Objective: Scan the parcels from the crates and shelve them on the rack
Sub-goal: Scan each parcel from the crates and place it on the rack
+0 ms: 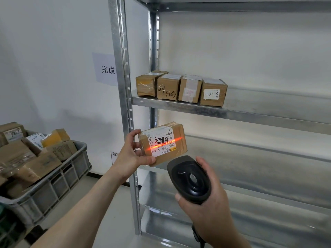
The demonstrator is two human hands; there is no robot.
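Note:
My left hand (129, 154) grips a small brown cardboard parcel (180, 142) by its left end, in front of the metal rack (123, 90). A white label with black handwriting faces me, and a red scan line runs across it. Just below and to the right, my right hand (211, 199) holds a black handheld barcode scanner (189, 179), pointed up at the label. Several brown parcels (180, 88) stand in a row on the rack's middle shelf. At the left, a grey crate (59, 183) holds several more parcels.
The rack's shelves below and to the right of the row are bare metal. A paper sign (105, 68) with black characters hangs on the white wall left of the rack. A second sign (114, 155) shows partly behind my left wrist.

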